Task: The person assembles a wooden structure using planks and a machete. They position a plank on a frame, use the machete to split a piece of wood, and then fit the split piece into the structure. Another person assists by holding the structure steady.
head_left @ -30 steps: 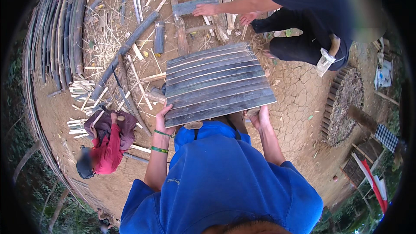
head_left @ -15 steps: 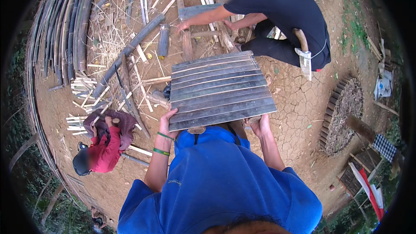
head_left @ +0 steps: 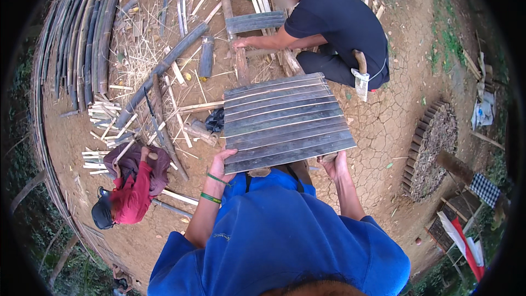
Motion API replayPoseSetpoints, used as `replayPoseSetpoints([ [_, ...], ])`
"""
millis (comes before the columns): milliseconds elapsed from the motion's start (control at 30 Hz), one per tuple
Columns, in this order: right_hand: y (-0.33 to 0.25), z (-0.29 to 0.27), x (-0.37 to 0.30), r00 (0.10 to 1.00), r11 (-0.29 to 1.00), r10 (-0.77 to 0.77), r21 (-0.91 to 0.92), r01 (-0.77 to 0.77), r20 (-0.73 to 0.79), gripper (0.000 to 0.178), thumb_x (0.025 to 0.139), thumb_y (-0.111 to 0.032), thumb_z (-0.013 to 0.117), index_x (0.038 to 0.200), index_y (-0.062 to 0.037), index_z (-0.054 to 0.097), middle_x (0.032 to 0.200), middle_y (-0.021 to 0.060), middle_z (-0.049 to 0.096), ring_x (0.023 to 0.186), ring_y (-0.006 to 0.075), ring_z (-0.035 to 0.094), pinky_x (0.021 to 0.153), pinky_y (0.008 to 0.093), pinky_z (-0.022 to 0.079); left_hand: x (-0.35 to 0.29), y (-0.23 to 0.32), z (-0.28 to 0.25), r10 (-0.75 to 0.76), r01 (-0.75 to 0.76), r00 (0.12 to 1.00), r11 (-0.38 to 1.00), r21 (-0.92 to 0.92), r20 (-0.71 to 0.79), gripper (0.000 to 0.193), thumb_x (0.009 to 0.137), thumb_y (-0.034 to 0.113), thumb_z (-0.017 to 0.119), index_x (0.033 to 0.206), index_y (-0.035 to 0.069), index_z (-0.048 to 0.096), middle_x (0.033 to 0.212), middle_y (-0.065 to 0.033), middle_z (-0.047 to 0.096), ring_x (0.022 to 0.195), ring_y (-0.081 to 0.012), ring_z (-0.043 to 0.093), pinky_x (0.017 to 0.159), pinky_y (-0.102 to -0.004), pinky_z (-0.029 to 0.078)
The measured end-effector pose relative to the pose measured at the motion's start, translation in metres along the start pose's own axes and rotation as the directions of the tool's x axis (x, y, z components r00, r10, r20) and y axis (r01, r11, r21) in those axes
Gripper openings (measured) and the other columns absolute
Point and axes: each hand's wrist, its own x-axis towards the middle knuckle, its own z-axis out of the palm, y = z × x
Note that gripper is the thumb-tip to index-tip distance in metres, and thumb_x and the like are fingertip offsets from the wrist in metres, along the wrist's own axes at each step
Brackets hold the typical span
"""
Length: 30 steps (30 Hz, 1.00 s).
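A flat panel of dark bamboo slats [head_left: 287,123] laid side by side is held out before my body, pale seams showing between the strips. My left hand [head_left: 222,164], with green bands on its wrist, grips the panel's near left corner, thumb on top. At the near right corner my right hand [head_left: 334,165] holds the edge, its fingers partly hidden beneath. What supports the slats underneath is hidden, though round wooden ends show under the near edge.
Ahead, a person in dark clothes [head_left: 342,30] crouches at a wooden frame [head_left: 241,66] with bamboo slats across it. To the left, a person in red [head_left: 134,192] sits by cut bamboo strips [head_left: 101,115]. Long poles [head_left: 82,38] lie far left; a bamboo-edged bed [head_left: 433,151] stands right.
The panel and both my hands have shifted slightly right and nearer to me. The person ahead has moved a hand back along the frame and sits lower and more to the left.
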Motion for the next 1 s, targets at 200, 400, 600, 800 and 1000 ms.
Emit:
replayPoseSetpoints([
  [200,-0.006,0.004,-0.004,0.997,0.996,0.009,0.089,-0.002,-0.079,0.047,0.1,-0.047,0.036,0.109,-0.0049,0.055,0.084,0.0106,0.063,0.063,0.0222,0.06,0.055,0.034,0.051,0.006,0.016,0.034,0.005,-0.008,0.999,0.998,0.059,0.045,0.047,0.083,0.003,0.058,0.129,0.003,0.049,0.12,-0.0162,0.061,0.105,-0.0286,0.063,0.093,-0.041,0.051],
  [400,0.003,0.003,0.007,1.0,0.991,0.015,0.136,-0.014,-0.005,0.047,0.099,-0.048,0.036,0.108,-0.0054,0.056,0.082,0.0097,0.063,0.063,0.0221,0.06,0.057,0.0345,0.051,0.018,0.029,0.037,0.058,-0.062,0.997,0.994,0.09,0.045,0.046,0.083,0.004,0.059,0.128,0.002,0.05,0.118,-0.0161,0.063,0.105,-0.0283,0.063,0.093,-0.0409,0.052],
  [600,-0.011,0.012,0.012,0.997,0.996,0.032,0.086,-0.026,-0.072,0.046,0.098,-0.048,0.038,0.107,-0.006,0.056,0.081,0.0097,0.063,0.062,0.0218,0.06,0.056,0.0341,0.051,0.03,0.016,0.019,0.033,-0.035,0.998,0.998,0.047,0.045,0.046,0.084,0.006,0.059,0.129,0.001,0.05,0.119,-0.0165,0.062,0.107,-0.0281,0.062,0.094,-0.0418,0.051],
  [800,-0.015,0.031,0.008,0.992,0.998,0.022,0.069,-0.013,-0.128,0.044,0.098,-0.046,0.04,0.107,-0.0066,0.056,0.083,0.0088,0.063,0.061,0.0214,0.059,0.053,0.0343,0.05,0.038,0.01,-0.008,0.02,-0.022,0.999,0.997,0.077,0.029,0.052,0.084,0.01,0.059,0.133,0.002,0.046,0.123,-0.0169,0.06,0.11,-0.0301,0.061,0.097,-0.0436,0.05],
  [1000,-0.011,0.025,0.015,0.991,0.995,0.026,0.101,-0.013,-0.131,0.047,0.1,-0.045,0.037,0.108,-0.0028,0.056,0.081,0.0115,0.064,0.058,0.0235,0.061,0.048,0.0348,0.051,0.041,0.003,-0.007,0.054,-0.059,0.997,0.994,0.096,0.056,0.055,0.083,0.011,0.059,0.136,0.003,0.044,0.126,-0.0185,0.058,0.112,-0.032,0.06,0.097,-0.0449,0.049],
])
